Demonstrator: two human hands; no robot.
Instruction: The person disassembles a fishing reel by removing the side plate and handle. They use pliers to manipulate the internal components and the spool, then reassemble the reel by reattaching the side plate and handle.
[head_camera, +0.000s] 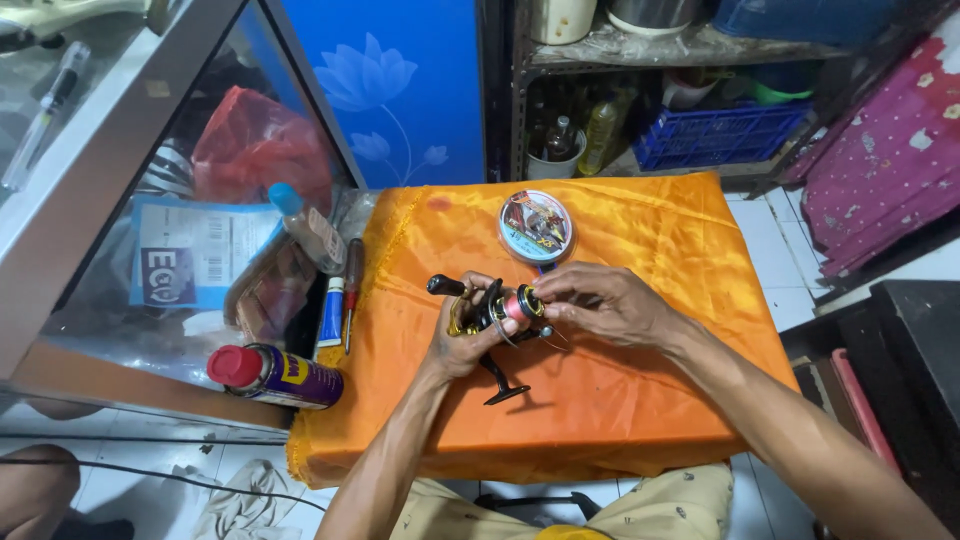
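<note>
My left hand (462, 340) grips a black and gold fishing reel (487, 318) by its body, above an orange cloth (640, 380) spread over a low table. The reel's foot points down toward the cloth and its handle knob sticks out to the upper left. My right hand (600, 302) pinches the reel's reddish spool at the front, fingers closed on it. A round flat spool of fishing line (536, 226) lies on the cloth just beyond my hands.
A purple spray can with a red cap (275, 374) lies at the cloth's left edge, beside a small blue tube (331, 314) and a screwdriver (352, 285). A glass display case (120, 180) stands left; shelves with bottles and a blue crate (715, 135) stand behind.
</note>
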